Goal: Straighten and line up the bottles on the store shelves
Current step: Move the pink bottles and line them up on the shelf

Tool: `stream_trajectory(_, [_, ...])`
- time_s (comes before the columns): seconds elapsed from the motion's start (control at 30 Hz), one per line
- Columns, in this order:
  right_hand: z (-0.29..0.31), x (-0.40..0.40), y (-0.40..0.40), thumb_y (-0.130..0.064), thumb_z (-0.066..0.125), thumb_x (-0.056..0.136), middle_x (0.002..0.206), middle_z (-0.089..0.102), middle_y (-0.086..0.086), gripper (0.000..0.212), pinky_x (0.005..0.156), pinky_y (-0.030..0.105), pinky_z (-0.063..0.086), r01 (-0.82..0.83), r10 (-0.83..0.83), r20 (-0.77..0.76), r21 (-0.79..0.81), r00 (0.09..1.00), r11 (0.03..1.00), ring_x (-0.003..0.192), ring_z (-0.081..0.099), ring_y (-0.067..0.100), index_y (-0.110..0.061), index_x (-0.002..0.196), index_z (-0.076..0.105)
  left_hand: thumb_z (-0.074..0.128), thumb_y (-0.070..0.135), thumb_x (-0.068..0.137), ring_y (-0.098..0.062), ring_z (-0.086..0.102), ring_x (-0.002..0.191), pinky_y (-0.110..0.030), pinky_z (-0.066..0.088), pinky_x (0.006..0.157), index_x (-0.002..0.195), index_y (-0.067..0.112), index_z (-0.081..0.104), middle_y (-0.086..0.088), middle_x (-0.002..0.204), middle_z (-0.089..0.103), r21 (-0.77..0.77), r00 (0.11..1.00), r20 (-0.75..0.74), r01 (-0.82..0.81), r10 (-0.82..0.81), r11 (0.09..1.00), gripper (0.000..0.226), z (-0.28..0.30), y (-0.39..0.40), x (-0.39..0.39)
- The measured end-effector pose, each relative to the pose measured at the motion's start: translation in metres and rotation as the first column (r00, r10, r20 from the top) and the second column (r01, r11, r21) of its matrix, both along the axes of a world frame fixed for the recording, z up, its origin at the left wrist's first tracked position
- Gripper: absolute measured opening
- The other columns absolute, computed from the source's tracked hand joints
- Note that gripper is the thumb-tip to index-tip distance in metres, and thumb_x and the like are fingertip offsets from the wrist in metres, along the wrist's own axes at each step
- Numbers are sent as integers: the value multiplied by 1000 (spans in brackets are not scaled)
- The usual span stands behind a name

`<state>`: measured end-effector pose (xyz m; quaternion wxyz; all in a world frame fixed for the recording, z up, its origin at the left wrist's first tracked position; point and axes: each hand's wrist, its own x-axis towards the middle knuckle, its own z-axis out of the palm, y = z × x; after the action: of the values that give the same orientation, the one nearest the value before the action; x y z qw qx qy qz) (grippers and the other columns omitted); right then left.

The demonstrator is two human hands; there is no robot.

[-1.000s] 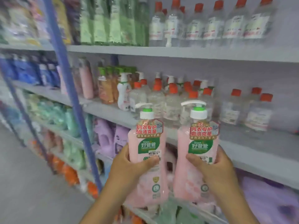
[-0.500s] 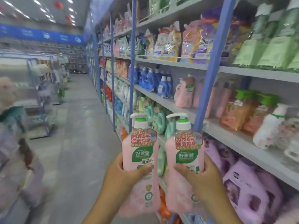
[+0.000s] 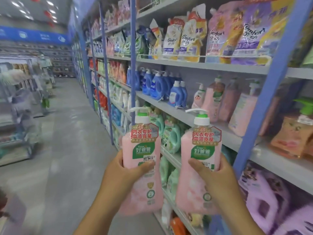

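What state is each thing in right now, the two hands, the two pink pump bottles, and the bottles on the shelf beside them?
Left hand: grips the left pink bottle.
Right hand: grips the right pink bottle.
Left pink bottle: upright, off the shelf, label facing the camera.
Right pink bottle: upright, off the shelf, label facing the camera.
Blue detergent bottles: standing on the shelf.
Pink shelf bottles: standing, unevenly lined.

A grey aisle floor (image 3: 67, 150) runs away toward eleven o'clock. At nine o'clock stands a blurred metal rack (image 3: 15, 126). A blue banner (image 3: 33, 35) crosses the far wall at ten o'clock, with ceiling lights (image 3: 25, 7) above it. Blue uprights (image 3: 277, 78) frame the shelving at two o'clock.
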<state>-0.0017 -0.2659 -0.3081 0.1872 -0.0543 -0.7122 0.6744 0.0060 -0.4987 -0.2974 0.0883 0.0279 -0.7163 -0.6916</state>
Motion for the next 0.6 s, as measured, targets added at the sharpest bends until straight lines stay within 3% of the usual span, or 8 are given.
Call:
stream_trajectory(0.13, [2, -68, 14, -34, 89, 70, 86, 78, -16, 35, 66, 29, 53, 46, -47, -36, -5, 998, 999, 72, 72, 3, -26, 99, 71, 89, 18, 73, -22, 78, 82, -43, 62, 74, 104, 24, 74, 1, 93, 80, -27, 998, -55, 26, -27, 999, 35, 10, 16, -77])
stream_trajectory(0.47, [40, -208, 45, -23, 88, 74, 90, 79, -13, 35, 53, 16, 52, 162, -173, -123, -90, 977, 983, 76, 75, 4, -23, 104, 70, 87, 17, 74, -22, 78, 81, -43, 62, 75, 103, 23, 73, 1, 92, 80, 0, 984, -144, 105, -104, 994, 33, 46, 51, -251])
stream_trajectory(0.6, [48, -245, 59, -25, 89, 71, 93, 78, -15, 40, 65, 24, 57, 299, -306, -169, -64, 937, 952, 81, 75, 4, -26, 105, 68, 87, 20, 73, -19, 78, 82, -37, 61, 68, 105, 23, 73, 4, 93, 80, 30, 963, -182, 207, -198, 978, 35, 49, 74, -324])
